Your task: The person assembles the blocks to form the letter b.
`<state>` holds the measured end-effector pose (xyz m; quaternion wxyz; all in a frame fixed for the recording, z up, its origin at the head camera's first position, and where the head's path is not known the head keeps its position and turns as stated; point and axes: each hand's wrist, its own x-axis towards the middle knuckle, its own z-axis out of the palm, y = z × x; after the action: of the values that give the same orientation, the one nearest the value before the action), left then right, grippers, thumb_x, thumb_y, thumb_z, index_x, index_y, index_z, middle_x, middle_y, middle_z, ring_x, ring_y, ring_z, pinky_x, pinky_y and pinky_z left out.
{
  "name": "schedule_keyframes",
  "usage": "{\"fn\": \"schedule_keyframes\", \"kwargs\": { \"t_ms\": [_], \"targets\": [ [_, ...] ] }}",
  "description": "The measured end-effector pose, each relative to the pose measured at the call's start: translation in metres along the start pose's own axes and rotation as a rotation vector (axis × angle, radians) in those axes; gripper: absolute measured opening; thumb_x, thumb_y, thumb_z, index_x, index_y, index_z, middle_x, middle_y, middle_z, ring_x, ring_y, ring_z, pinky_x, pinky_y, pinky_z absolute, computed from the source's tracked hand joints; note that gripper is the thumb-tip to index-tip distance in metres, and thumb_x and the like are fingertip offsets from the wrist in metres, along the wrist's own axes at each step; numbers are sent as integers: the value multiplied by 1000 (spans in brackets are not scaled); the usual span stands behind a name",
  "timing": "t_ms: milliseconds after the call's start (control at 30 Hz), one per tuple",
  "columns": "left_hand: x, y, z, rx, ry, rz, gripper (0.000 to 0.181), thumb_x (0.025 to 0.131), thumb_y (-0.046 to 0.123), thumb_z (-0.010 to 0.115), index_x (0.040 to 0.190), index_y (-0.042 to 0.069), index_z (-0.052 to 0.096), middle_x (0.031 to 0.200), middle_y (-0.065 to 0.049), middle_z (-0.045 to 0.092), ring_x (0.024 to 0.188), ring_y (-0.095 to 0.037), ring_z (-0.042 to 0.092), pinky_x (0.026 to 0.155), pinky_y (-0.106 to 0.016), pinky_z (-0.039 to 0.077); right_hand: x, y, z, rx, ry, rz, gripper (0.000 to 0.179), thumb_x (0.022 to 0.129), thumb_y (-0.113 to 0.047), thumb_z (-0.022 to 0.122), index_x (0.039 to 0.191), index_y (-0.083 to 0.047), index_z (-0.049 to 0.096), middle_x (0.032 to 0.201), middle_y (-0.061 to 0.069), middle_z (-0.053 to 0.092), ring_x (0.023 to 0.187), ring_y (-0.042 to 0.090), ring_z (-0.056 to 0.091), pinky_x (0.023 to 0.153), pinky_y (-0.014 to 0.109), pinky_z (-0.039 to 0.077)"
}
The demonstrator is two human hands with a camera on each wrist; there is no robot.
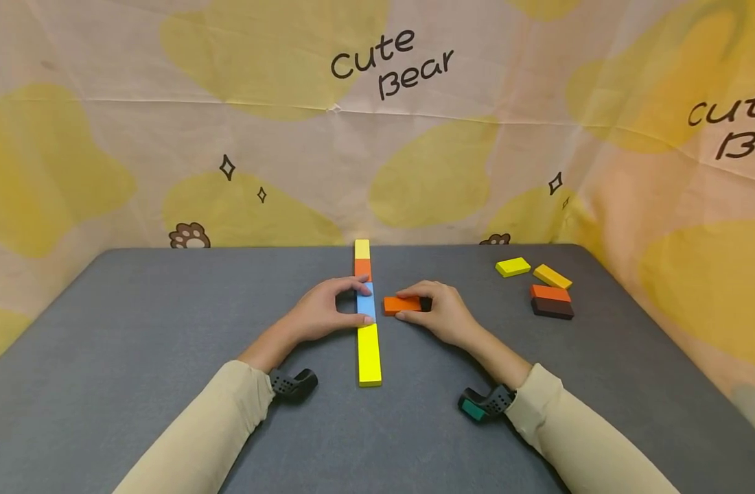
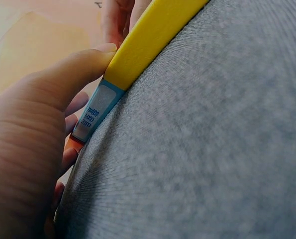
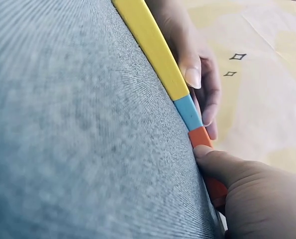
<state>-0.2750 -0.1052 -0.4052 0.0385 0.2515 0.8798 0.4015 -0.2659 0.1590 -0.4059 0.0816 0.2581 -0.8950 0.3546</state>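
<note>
A straight row of blocks lies on the table: a long yellow block [image 1: 369,355] nearest, then a blue block [image 1: 366,306], an orange-red block [image 1: 362,268] and a pale yellow block [image 1: 362,249] farthest. My left hand [image 1: 316,310] holds the blue block between thumb and fingers, the thumb by its joint with the long yellow block. In the left wrist view the blue block [image 2: 97,109] shows a printed label. Just right of the row, my right hand [image 1: 442,313] pinches an orange block [image 1: 402,306] lying crosswise. A dark piece [image 1: 425,304] shows behind it, partly hidden by the fingers.
Toward the table's right edge lie a bright yellow block [image 1: 513,267], an amber block [image 1: 552,276], an orange-red block [image 1: 550,293] and a dark brown block [image 1: 552,308], the last two side by side. A printed cloth [image 1: 279,137] hangs behind the grey table [image 1: 167,309].
</note>
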Motion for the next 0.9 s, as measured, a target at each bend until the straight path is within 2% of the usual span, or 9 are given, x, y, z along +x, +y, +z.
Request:
{"fn": "schedule_keyframes", "kwargs": {
  "t_ms": [333, 600, 900],
  "targets": [
    [0, -1, -1, 2, -5, -12, 46, 84, 42, 81, 123, 24, 67, 156, 7, 50, 149, -24, 41, 122, -51, 33, 7, -2, 4, -18, -43, 0, 33, 86, -26, 82, 116, -14, 76, 112, 4, 74, 103, 22, 65, 97, 45, 51],
    [1, -2, -2, -12, -1, 26, 43, 84, 38, 82, 121, 21, 67, 156, 5, 50, 149, -25, 41, 121, -51, 34, 12, -3, 7, -10, -43, 0, 34, 86, -27, 82, 117, -16, 76, 113, 4, 74, 105, 22, 65, 96, 44, 51],
    [0, 0, -1, -13, -12, 22, 44, 85, 39, 82, 121, 20, 67, 156, 5, 50, 149, -25, 41, 120, -51, 34, 16, -1, 10, 6, -57, 15, 35, 86, -27, 82, 119, -17, 75, 113, 2, 74, 106, 21, 65, 97, 43, 51]
  ]
}}
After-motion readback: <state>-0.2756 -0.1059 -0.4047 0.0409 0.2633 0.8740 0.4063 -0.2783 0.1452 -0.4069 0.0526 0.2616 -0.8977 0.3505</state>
